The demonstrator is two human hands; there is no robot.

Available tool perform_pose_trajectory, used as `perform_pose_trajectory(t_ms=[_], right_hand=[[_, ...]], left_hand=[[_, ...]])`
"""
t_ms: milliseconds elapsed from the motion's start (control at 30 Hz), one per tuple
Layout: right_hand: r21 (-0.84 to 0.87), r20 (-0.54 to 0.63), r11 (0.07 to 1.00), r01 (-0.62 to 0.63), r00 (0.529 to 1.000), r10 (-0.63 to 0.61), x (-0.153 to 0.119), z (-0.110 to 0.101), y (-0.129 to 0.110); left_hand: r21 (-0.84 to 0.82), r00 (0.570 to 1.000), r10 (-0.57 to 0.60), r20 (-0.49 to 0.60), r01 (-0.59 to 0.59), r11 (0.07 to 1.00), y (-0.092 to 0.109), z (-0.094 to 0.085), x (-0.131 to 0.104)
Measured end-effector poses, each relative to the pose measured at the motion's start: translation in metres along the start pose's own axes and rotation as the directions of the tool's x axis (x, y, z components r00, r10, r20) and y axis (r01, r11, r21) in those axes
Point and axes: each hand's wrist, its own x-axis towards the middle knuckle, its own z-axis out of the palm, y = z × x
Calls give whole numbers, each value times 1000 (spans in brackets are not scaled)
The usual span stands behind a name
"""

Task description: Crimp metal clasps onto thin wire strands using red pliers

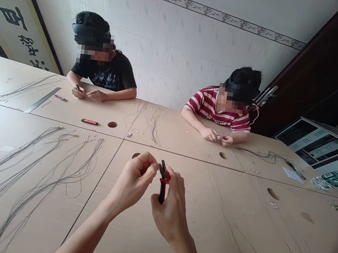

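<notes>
Red-and-black pliers [163, 185] are in my right hand [172, 209], which is wrapped round their handles. The metal jaws point up and left and look slightly parted, close to the fingertips of my left hand [134, 181]. My left hand is pinched closed beside the jaws; whatever it holds is too small to make out. Both hands are above the wooden table [118, 235], near its middle. To the left of my left hand lie long bundles of thin grey cords [67, 177] with small metal ends.
Across the table sit a person in black [111, 70] and a person in red stripes [208, 104], hands busy. A metal ruler [43, 100], a red-and-black marker [90, 121] and more cords [153, 124] lie around. A plastic bottle [337, 178] rests at the right.
</notes>
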Motion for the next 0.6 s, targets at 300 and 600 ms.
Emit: perform_pose_trajectory(t_ms=[300,600], right_hand=[[6,7,1000,-16,1000,16,3,-2,-3],[7,-5,1000,-25,1000,25,3,-2,-1]], left_hand=[[46,1000,-3,9,3,999,4,2,-2],[97,1000,16,12,-17,995,6,5,-4]])
